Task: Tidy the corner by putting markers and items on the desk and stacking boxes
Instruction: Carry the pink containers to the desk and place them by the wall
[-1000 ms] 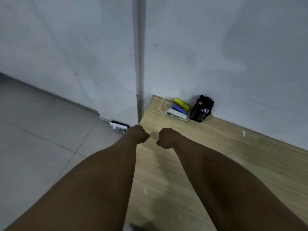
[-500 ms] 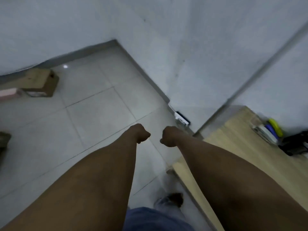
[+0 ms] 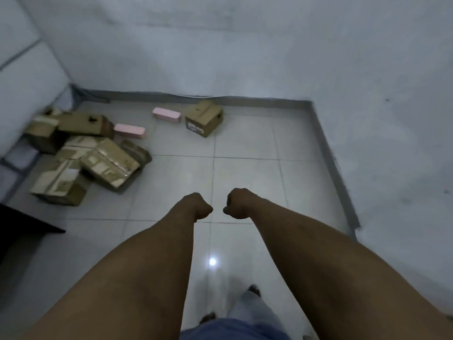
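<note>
Pale grey walls (image 3: 245,45) meet a glossy tiled floor (image 3: 245,148) along a grey skirting board (image 3: 331,155). A light glare (image 3: 212,261) shines on the tiles; dark furniture (image 3: 22,222) juts in at left.

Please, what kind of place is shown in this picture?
Probably a bare indoor room corner, perhaps storage: pale glossy floor tiles, plain grey-white walls, and scattered brown cardboard boxes beside two flat pink boxes.
</note>
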